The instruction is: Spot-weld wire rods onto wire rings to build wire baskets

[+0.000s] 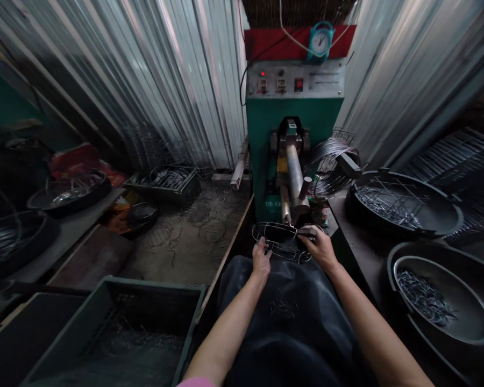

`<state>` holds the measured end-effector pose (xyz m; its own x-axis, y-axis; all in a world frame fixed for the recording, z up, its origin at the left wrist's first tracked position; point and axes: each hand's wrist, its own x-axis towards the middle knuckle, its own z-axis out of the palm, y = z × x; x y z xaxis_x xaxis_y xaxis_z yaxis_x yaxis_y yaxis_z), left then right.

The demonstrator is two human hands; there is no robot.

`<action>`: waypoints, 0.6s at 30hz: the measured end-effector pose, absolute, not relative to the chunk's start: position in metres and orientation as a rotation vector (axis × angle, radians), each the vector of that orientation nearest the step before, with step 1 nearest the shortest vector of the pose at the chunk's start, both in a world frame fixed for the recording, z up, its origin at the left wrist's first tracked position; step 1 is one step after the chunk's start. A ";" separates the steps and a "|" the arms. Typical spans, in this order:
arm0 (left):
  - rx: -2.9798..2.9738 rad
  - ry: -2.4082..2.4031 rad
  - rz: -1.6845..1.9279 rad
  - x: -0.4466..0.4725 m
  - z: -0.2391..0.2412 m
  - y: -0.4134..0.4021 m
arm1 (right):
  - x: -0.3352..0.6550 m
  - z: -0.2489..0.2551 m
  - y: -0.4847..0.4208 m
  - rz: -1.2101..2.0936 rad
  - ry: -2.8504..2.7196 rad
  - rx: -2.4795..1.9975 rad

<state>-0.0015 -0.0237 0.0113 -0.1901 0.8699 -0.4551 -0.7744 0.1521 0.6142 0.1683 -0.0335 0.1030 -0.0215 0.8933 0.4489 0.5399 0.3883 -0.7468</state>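
A round wire basket frame [271,226] is held between my two hands, right at the electrode tips of a green spot welder [262,161]. My left hand [262,257] grips its near left side, fingers closed on the wire. On the right, my right hand [318,244] pinches the rim close to the welder's lower electrode [285,207]; a small dark flat piece shows at those fingers, its kind unclear. Above the frame juts the thick upper electrode arm [296,174]. A dark apron [290,322] covers my lap, with a few wire scraps on it.
Coiled wire rings [331,161] hang right of the welder. Two dark pans, a far one [447,215] and a near one [403,258], hold small wire parts at right. A green crate [153,287] stands at lower left. Another wire-filled crate [185,188] sits by the corrugated wall.
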 end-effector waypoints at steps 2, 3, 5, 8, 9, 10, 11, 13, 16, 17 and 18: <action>0.142 0.963 1.495 -0.002 0.011 -0.024 | 0.168 0.100 -0.036 0.483 -1.679 -1.287; 0.149 0.966 1.502 -0.003 0.011 -0.024 | 0.168 0.098 -0.036 0.493 -1.668 -1.292; 0.158 0.967 1.515 -0.003 0.010 -0.023 | 0.170 0.095 -0.037 0.507 -1.646 -1.296; 0.144 0.946 1.515 -0.002 0.009 -0.022 | 0.170 0.094 -0.035 0.512 -1.628 -1.289; 0.129 0.940 1.504 -0.001 0.009 -0.023 | 0.170 0.094 -0.034 0.507 -1.625 -1.293; 0.111 0.939 1.491 -0.001 0.009 -0.023 | 0.169 0.095 -0.034 0.499 -1.624 -1.299; 0.095 0.940 1.476 0.000 0.008 -0.024 | 0.169 0.096 -0.033 0.492 -1.626 -1.306; 0.073 0.945 1.455 0.001 0.008 -0.025 | 0.167 0.099 -0.032 0.502 -1.633 -1.321; 0.055 0.924 1.459 0.001 0.010 -0.025 | 0.167 0.101 -0.032 0.569 -1.588 -1.328; 0.045 0.912 1.466 0.000 0.010 -0.025 | 0.168 0.100 -0.032 0.589 -1.553 -1.330; 0.033 0.900 1.473 0.000 0.011 -0.024 | 0.169 0.099 -0.032 0.604 -1.516 -1.330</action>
